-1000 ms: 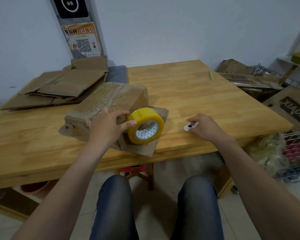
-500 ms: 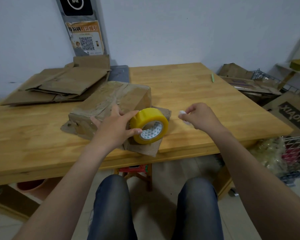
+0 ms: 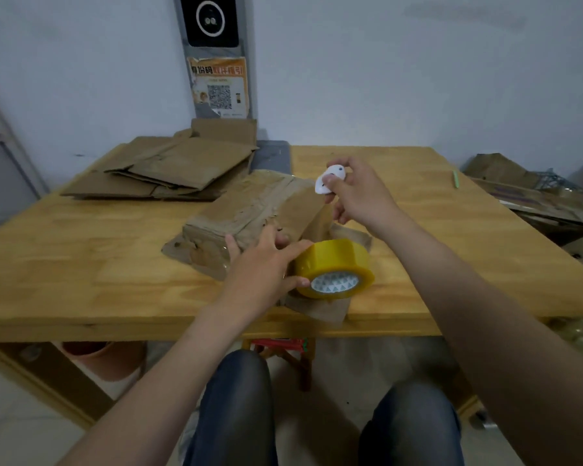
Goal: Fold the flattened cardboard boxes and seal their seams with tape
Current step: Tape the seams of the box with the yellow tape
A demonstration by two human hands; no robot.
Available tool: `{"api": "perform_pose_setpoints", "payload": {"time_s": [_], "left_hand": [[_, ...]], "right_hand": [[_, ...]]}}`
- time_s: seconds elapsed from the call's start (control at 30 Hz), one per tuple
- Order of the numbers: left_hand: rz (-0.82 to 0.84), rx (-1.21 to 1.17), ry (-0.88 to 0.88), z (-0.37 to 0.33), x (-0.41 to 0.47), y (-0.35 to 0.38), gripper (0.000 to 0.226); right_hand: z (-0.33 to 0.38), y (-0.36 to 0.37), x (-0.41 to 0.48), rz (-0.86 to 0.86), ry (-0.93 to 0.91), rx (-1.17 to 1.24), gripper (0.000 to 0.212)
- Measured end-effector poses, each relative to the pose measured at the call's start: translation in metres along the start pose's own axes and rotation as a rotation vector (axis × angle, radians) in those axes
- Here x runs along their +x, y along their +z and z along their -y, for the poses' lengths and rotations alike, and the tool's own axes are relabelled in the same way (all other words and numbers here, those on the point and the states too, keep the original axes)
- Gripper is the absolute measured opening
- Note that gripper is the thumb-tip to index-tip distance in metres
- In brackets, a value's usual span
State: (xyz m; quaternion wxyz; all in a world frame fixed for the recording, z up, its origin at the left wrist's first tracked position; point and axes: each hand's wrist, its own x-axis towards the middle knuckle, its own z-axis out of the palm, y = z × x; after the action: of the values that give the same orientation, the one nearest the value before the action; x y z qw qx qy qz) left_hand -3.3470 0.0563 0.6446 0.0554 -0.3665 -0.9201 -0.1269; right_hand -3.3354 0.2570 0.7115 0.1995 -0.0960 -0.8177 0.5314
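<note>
The left hand (image 3: 266, 264) lies against the near end of the box (image 3: 256, 210) with its fingers extended rather than clenched. The fingertips reach onto the side of the yellow tape roll (image 3: 334, 269), steadying it. The roll stands on edge just at the box's near right corner, on a loose cardboard flap, close to the front edge of the tabletop (image 3: 81, 257). The right hand (image 3: 360, 193) is raised over the box's far right corner and pinches a small white tool (image 3: 330, 179) between thumb and fingers. Its exact type cannot be read, but it is probably a cutter. The box itself is folded up, lies on its side and carries glossy tape strips along its upper face. The step in hand is judged to be seam sealing on this box, at the point of severing the tape. The next move calls for bringing the tool down to the tape between roll and box, keeping that length taut with the left hand, then pressing the cut end flat. Beyond the box to the left, a stack of flattened cardboard (image 3: 169, 169) awaits folding. A green pen (image 3: 455, 179) lies well to the box's right.
</note>
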Motion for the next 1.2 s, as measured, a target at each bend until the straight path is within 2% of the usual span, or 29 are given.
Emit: {"api": "perform_pose_setpoints", "payload": {"time_s": [0.17,0.37,0.47,0.53,0.67,0.77,0.83,0.87,0.97,1.1,1.2], "left_hand": [[-0.037,-0.019,0.025,0.008,-0.005,0.003,0.066],[-0.041,-0.035,0.030,0.015,-0.006,0.007,0.070],[-0.001,-0.068,-0.016,0.014,-0.002,0.000,0.069],[0.031,-0.105,-0.061,0.011,0.003,-0.004,0.069],[0.046,-0.093,-0.131,0.004,0.006,-0.006,0.068],[0.035,-0.103,-0.117,0.003,0.003,-0.003,0.068],[0.030,-0.093,-0.112,0.004,0.002,-0.003,0.069],[0.028,-0.091,-0.114,0.004,0.002,-0.003,0.069],[0.020,-0.089,-0.109,0.001,0.003,-0.005,0.069],[0.018,-0.078,-0.089,0.000,-0.001,-0.009,0.069],[0.027,-0.057,-0.058,0.000,-0.010,-0.012,0.068]], "right_hand": [[-0.015,0.024,0.003,0.125,-0.029,-0.135,0.016],[-0.034,0.024,0.020,0.051,-0.105,-0.087,0.015],[-0.037,0.026,0.036,0.097,-0.146,-0.146,0.003],[-0.040,0.031,0.048,0.101,-0.154,-0.241,0.016],[-0.052,0.043,0.076,0.169,-0.135,-0.321,0.008],[-0.049,0.048,0.088,0.245,-0.172,-0.377,0.021],[-0.043,0.049,0.095,0.306,-0.163,-0.434,0.015],[-0.042,0.049,0.100,0.309,-0.166,-0.476,0.013],[-0.045,0.043,0.112,0.279,-0.101,-0.550,0.027],[-0.044,0.035,0.106,0.294,-0.097,-0.507,0.032],[-0.049,0.021,0.093,0.259,-0.021,-0.416,0.030]]}}
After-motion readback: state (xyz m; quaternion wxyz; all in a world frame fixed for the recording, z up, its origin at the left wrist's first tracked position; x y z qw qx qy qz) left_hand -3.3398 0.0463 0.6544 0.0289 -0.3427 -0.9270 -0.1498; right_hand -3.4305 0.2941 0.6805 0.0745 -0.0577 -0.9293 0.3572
